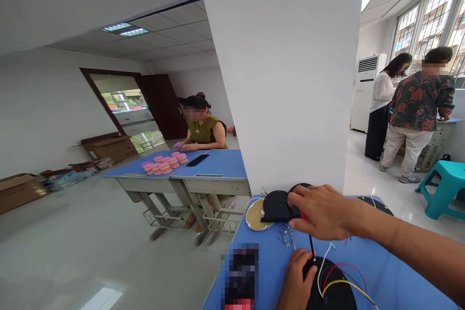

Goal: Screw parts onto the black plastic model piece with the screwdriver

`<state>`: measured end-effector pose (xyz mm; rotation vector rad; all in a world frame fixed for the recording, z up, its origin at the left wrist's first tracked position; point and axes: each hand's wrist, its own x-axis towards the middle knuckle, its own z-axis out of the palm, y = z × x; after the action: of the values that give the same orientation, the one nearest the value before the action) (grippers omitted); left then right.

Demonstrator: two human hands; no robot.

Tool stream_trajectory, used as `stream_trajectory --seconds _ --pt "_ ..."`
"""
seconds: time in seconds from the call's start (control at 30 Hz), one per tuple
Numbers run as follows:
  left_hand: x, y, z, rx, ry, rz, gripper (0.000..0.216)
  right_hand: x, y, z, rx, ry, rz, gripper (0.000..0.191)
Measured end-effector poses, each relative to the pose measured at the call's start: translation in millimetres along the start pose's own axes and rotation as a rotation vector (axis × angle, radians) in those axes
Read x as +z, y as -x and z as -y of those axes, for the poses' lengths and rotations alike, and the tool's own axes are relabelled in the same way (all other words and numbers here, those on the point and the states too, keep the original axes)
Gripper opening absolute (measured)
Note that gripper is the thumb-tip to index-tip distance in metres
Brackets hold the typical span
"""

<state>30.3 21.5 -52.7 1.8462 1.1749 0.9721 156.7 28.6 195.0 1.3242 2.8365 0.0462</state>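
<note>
My right hand (pixel 321 213) reaches across the blue table (pixel 385 271) and grips the edge of a black disc (pixel 276 206) near the far edge, with something red under the fingers. That disc overlaps a tan round plate (pixel 254 215). At the bottom of the view my left hand (pixel 296 283) presses on a second black disc (pixel 332 290), which has white, red and yellow wires (pixel 345 276) looped over it. A thin black wire runs between the two hands. Small clear parts (pixel 286 237) lie on the table between them.
A wide white pillar (pixel 290 82) stands right behind the table. A blurred dark object (pixel 240 276) lies at the table's left. A seated person (pixel 203 126) works at another blue desk with pink round pieces (pixel 165 163). Two people stand at the right near a teal stool (pixel 443 186).
</note>
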Motion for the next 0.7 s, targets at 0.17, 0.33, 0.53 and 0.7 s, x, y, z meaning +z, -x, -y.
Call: stream_trajectory --seconds 0.17,0.33,0.53,0.7 --pt "0.6 -1.0 4.7 0.015 0.0 -0.014 0.028 -1.6 2.0 1.0 0.069 0.093 0.023 0.018" --pt "-0.1 -2.4 7.2 0.037 -0.015 -0.008 0.028 -2.0 5.7 0.2 -0.054 -0.048 0.067 0.026" --pt "-1.4 -3.2 6.3 0.058 -0.021 0.016 0.031 1.5 3.0 4.7 0.088 0.126 -0.051 0.026" --pt "0.2 -4.6 9.3 0.064 -0.022 0.027 0.032 -0.4 4.2 5.9 -0.042 0.003 0.033 0.019"
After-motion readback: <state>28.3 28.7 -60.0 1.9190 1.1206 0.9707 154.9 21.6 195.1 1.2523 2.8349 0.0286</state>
